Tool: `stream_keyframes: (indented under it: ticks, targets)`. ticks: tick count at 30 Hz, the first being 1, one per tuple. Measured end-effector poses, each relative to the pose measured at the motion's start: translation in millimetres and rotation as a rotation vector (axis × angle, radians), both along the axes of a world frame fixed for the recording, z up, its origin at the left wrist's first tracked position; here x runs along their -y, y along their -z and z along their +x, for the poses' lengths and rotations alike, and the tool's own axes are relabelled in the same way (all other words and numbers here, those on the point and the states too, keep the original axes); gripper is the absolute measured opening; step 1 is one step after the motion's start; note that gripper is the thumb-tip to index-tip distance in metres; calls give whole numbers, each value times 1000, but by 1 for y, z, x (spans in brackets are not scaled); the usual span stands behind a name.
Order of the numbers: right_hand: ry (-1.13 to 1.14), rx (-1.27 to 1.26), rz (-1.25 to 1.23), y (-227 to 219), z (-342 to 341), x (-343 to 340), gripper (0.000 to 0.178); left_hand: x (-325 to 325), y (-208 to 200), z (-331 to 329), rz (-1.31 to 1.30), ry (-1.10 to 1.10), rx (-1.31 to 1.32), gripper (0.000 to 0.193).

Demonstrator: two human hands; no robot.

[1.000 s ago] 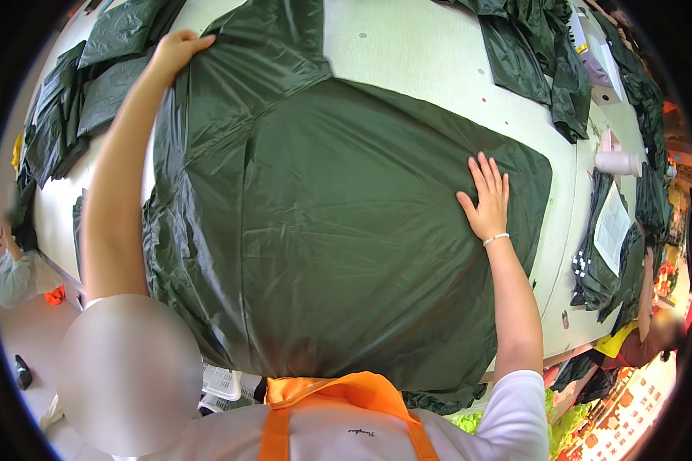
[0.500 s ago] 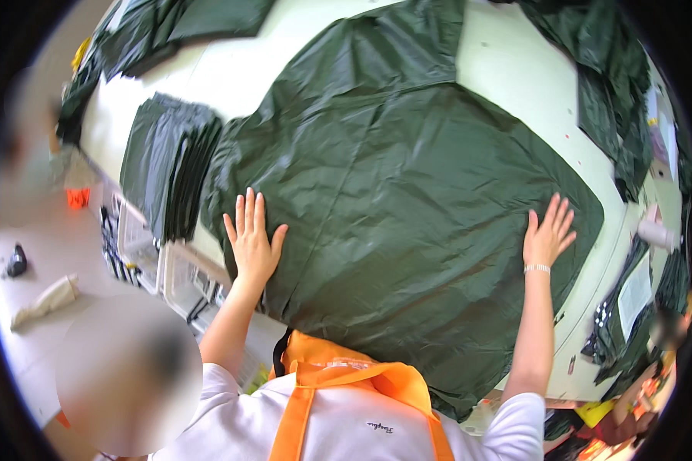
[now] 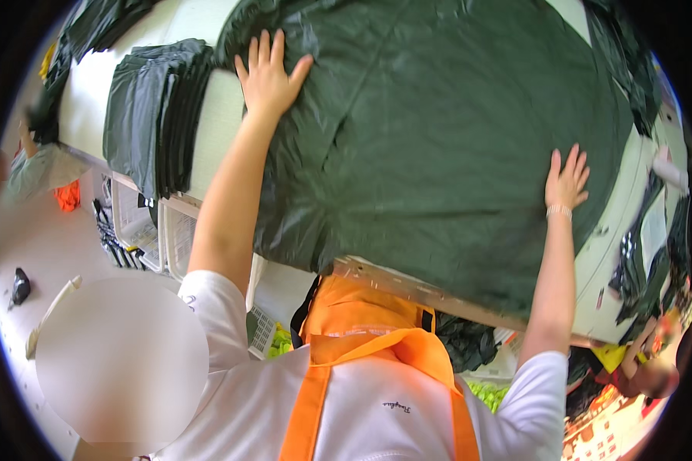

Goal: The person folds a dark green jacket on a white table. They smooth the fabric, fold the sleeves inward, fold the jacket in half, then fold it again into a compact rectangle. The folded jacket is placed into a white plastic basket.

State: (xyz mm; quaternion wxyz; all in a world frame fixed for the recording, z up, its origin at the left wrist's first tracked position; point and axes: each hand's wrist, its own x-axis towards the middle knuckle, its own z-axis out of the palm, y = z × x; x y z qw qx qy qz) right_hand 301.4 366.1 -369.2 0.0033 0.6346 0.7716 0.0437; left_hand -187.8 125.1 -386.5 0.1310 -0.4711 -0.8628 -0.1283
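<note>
A large dark green garment (image 3: 430,131) of thin, shiny sheet-like fabric lies spread over the table in front of me, with creases along its left side. My left hand (image 3: 271,81) rests flat on its far left part, fingers spread. On the right part of the fabric, my right hand (image 3: 567,184) also lies open, with a light band at the wrist. Neither hand grips anything. The garment's far end runs out of view at the top.
A stack of folded dark green pieces (image 3: 150,115) sits to the left on the white table (image 3: 219,131). White crates (image 3: 138,227) stand below the left edge. More dark fabric (image 3: 630,61) lies at the far right, near a pale roll (image 3: 670,173). Other people are at both sides.
The garment has shifted away from me and its near part is flatter, baring the table's front edge. My left hand has moved farther away; my right hand is slightly farther and more right.
</note>
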Motion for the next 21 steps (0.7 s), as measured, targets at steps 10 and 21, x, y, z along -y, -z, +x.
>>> stream_keyframes:
  ticks: [10,21]
  targets:
    - [-312,-68,-149,-19,61,150,59,116,-6,81,-189,-35,122,67]
    - [-502,-208,-281,-89,185,235,73,287,3,149,541,-655,645,55]
